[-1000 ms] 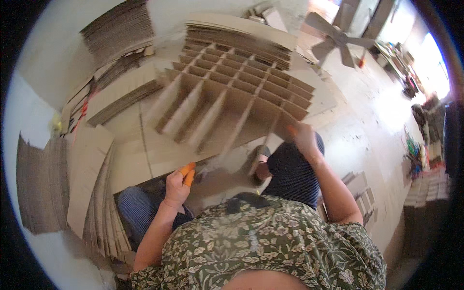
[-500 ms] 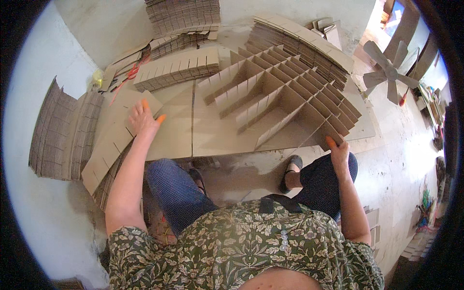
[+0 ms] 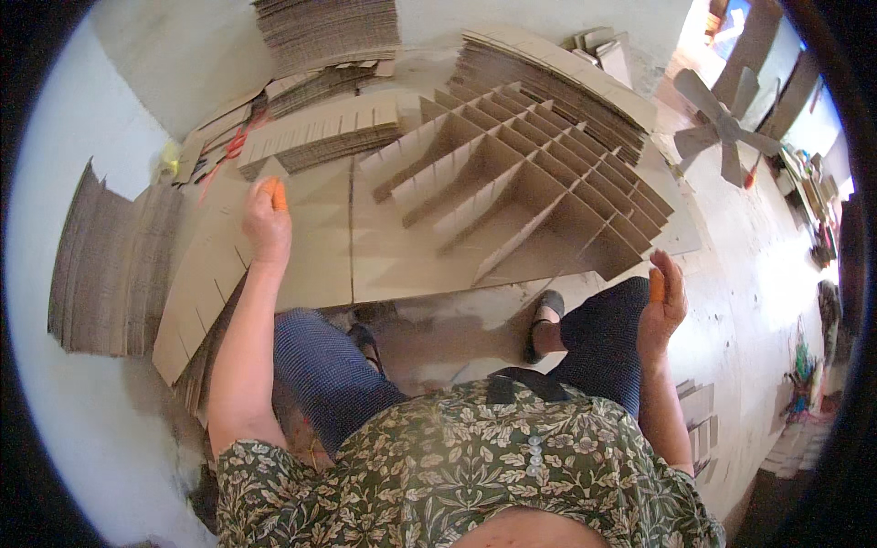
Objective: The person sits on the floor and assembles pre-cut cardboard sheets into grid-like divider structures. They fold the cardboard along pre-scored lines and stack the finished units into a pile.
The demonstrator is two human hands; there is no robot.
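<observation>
I observed the left hand [image 3: 267, 228] pinching the far end of a tan, slotted cardboard strip [image 3: 196, 306]. The right hand [image 3: 661, 315], loosely uncurled, hung just right of the brown cardboard lattice [image 3: 537, 183].

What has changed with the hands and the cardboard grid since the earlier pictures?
The right hand has let go of the cardboard grid and drawn off to its right. The left hand has gone from beside the left knee forward and left, to the slotted sheets. The slotted stack behind stayed put.
</observation>
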